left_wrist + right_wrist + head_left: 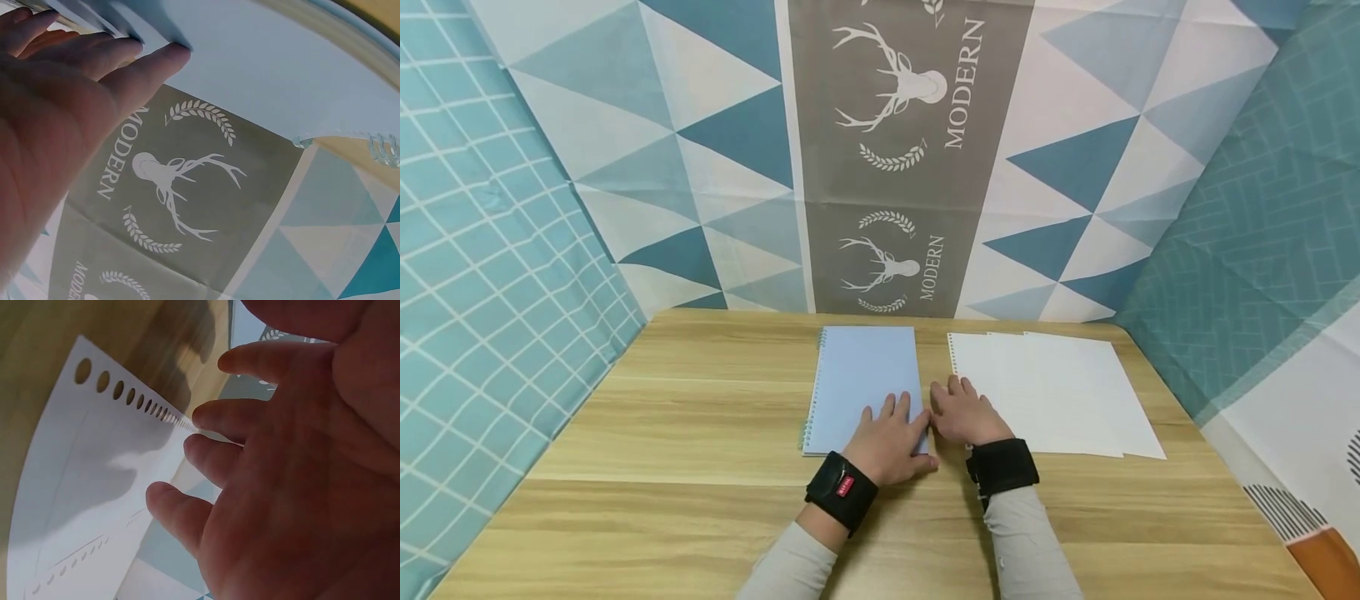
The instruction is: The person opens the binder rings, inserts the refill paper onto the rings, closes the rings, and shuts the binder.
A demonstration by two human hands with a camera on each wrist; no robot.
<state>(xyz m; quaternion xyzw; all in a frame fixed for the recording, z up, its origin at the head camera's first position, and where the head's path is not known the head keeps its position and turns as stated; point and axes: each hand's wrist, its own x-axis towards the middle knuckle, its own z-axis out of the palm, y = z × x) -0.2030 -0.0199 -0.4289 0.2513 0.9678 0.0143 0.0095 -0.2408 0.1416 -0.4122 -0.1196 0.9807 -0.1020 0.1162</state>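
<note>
A pale blue notebook [865,375] lies on the table, its clear spiral binding along the left side. My left hand [887,442] rests on its lower right part, fingers spread, thumb near the bottom right corner. In the left wrist view, the fingertips [181,53] of that hand touch the cover [262,69]. My right hand [966,412] is at the left edge of several loose white sheets [1052,392], its fingers loosely bent. The right wrist view shows a row of punched holes along the sheet [81,456], and nothing held in the hand.
The sheets overlap, fanned toward the right side of the wooden table [700,408]. A patterned cloth [887,167] with stag heads hangs behind the table. Tiled-pattern cloth [490,208] stands at the left, and another patterned cloth [1262,208] at the right.
</note>
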